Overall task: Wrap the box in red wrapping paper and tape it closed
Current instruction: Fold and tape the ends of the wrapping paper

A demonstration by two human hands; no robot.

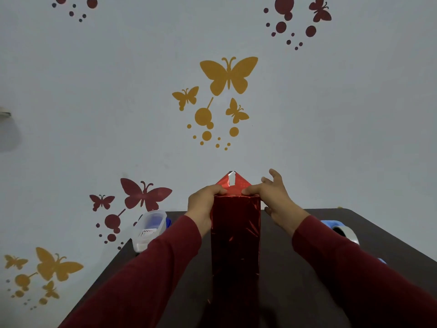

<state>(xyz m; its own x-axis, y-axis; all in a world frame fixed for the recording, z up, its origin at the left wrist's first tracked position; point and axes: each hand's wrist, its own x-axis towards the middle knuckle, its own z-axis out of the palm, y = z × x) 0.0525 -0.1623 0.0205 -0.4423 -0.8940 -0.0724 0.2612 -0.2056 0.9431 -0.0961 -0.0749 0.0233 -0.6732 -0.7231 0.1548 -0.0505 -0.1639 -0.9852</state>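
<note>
Box, tall, sheathed in shiny red wrapping paper, upright at centre of dark table. Top flap folded to a triangle, silver underside showing at tip. Left hand grips upper left edge, fingers curled over fold; right hand pinches flap base with thumb and forefinger, other fingers spread. Clear plastic container left; tape roll right. Butterfly decals on wall behind.

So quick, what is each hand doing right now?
Left hand: fingers curled over the far top edge of the wrapped box, pressing the red paper flap.
Right hand: thumb and finger pinching the flap's other corner, remaining fingers spread.
</note>
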